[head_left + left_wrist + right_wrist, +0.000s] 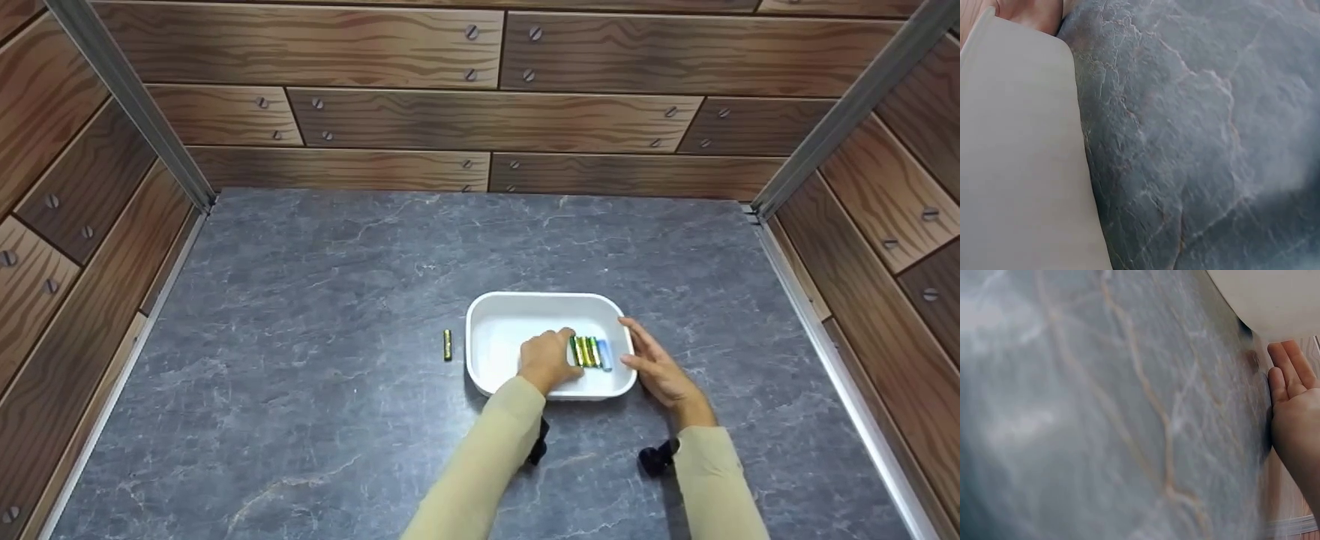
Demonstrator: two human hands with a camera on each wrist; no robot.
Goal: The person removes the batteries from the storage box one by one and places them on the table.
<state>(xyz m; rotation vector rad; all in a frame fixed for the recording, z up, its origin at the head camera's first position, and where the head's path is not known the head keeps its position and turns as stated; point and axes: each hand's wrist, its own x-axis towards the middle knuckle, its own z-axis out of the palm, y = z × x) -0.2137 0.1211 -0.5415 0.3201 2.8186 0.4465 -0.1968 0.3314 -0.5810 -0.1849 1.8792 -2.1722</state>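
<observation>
A white tray (495, 307) stands on the table and fills the left side of the left wrist view. My left hand (549, 360) reaches into it, thumb and fingertips at the two ends of the leftmost battery (575, 351) in a row, appearing to pinch it. Beside that battery lie green-and-gold batteries (588, 352) and a blue one (604, 355) at the row's right end. My right hand (664, 375) touches the tray's right rim with extended fingers; the right wrist view shows them against its outer wall. In the left wrist view, most of the left hand is hidden.
A single green-and-gold battery (448, 345) lies on the grey marbled table (315, 300), left of the tray. Wood-patterned walls (390, 112) close off the back and both sides. Metal rails (832, 405) run along the side edges.
</observation>
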